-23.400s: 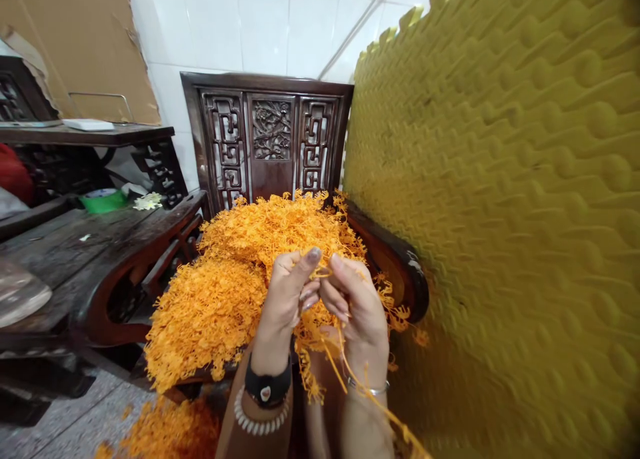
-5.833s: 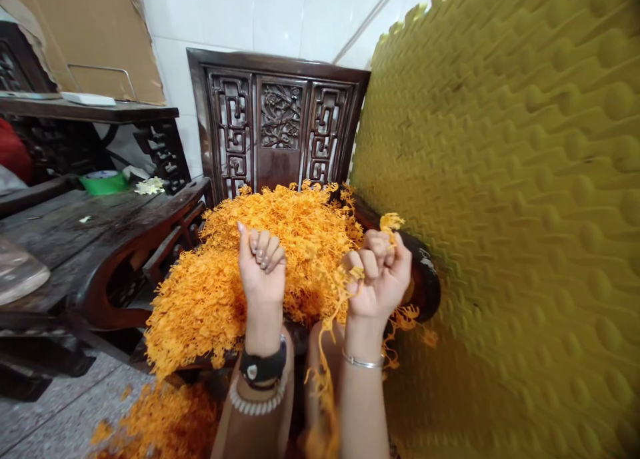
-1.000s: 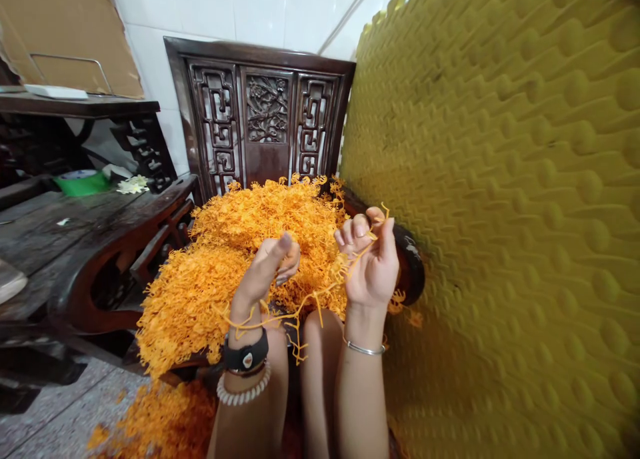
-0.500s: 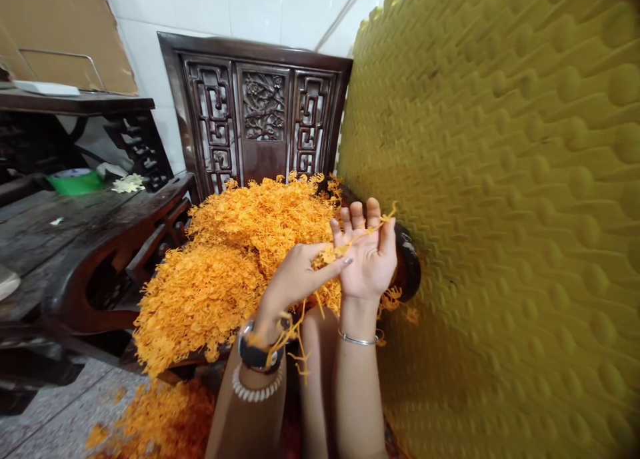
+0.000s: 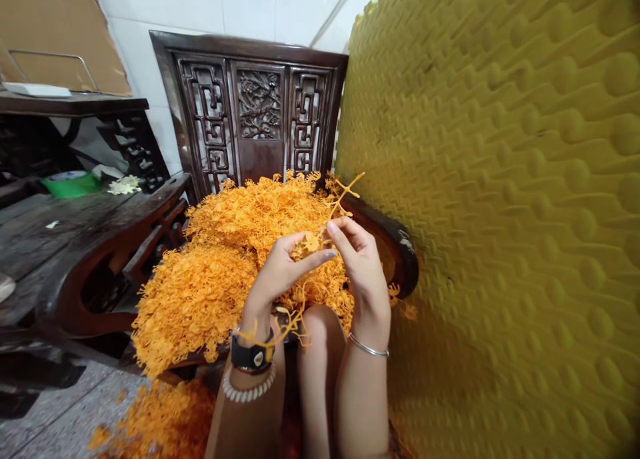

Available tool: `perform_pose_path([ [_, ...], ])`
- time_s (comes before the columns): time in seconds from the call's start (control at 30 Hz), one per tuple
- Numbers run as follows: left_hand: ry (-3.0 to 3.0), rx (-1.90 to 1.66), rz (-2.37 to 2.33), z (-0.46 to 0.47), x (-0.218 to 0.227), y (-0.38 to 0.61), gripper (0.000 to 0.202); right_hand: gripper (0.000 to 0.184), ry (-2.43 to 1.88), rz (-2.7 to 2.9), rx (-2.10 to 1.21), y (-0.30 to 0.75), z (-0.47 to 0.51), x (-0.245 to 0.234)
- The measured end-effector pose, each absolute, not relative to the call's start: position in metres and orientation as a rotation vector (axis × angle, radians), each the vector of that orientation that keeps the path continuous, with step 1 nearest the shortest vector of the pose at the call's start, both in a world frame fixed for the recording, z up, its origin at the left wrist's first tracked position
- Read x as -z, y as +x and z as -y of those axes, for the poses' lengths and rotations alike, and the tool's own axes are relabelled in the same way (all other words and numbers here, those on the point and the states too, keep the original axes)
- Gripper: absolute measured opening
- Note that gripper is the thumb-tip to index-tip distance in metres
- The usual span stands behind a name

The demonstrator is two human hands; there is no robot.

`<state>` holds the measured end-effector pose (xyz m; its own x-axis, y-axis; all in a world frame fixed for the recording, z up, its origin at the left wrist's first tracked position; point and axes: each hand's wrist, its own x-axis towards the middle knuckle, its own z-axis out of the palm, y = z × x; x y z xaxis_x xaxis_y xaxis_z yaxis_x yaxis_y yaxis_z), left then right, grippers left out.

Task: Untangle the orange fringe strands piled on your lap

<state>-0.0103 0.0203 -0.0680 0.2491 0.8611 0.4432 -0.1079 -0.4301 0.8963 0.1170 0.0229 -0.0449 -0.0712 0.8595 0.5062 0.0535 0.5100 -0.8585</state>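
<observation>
Left hand (image 5: 277, 276), right hand (image 5: 363, 266) — both pinching orange strand (image 5: 309, 243) over orange heap (image 5: 210, 292).

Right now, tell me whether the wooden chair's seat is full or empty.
Full. Orange strands heap over the chair seat up to its carved back; more lie on the floor below.

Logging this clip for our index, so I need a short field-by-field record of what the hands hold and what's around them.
Left hand: pinching a branching orange plastic strand
Right hand: pinching the same strand, tip sticking up
Beyond hands: heap of orange plastic sprigs on dark carved wooden chair
Right side: yellow dimpled foam mat
Left side: green tape roll on dark wooden bench
</observation>
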Motion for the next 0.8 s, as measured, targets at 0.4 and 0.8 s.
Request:
perform_pose_path([
  [0.4,0.965,-1.467,-0.411,-0.018,0.065,0.003,0.028,0.039,-0.519,1.117,-1.431,0.108,-0.019,0.039],
  [0.8,0.513,-1.396,0.025,-0.009,0.061,0.018,0.046,0.039,-0.185,0.839,-1.751,0.100,-0.019,0.037],
])
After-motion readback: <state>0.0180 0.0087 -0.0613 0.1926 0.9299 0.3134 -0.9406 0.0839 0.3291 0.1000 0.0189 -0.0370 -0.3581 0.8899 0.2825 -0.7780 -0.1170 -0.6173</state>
